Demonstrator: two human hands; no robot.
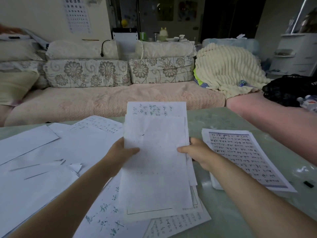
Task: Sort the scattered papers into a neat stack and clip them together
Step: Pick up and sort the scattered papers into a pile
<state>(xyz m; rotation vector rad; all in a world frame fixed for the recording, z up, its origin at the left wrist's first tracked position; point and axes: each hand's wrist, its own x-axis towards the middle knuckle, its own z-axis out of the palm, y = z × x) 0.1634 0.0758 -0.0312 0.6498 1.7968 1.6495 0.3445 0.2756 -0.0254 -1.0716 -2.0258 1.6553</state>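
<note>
A: Papers are the matter here, and most of them lie loose on the table [214, 121]. The biggest spread [51, 162] covers the left and near part, blank sheets overlapping each other at many angles. On the right side lies a separate small pile [243, 157] with dense handwriting, already quite even.

B: And the bundle in the middle?

A: The held bundle [156, 162] is raised between both hands, its far end tilted up, its near end close over the sheets below; I cannot tell if it touches them. The left hand [120, 155] grips the left edge and the right hand [195, 152] the right edge. On each, the thumb presses on top; the other fingers are hidden under the paper, so both are clamped on the bundle.

B: The sheets are not aligned, I think.

A: No. One written sheet sticks out at the far end and others at the near right corner. To do this step well, I would loosen the grip a little, stand the bundle on its short edge and tap it on the table until the edges agree.

B: And the clip?

A: A small black object [308, 184] lies at the far right, too small to identify.
</note>
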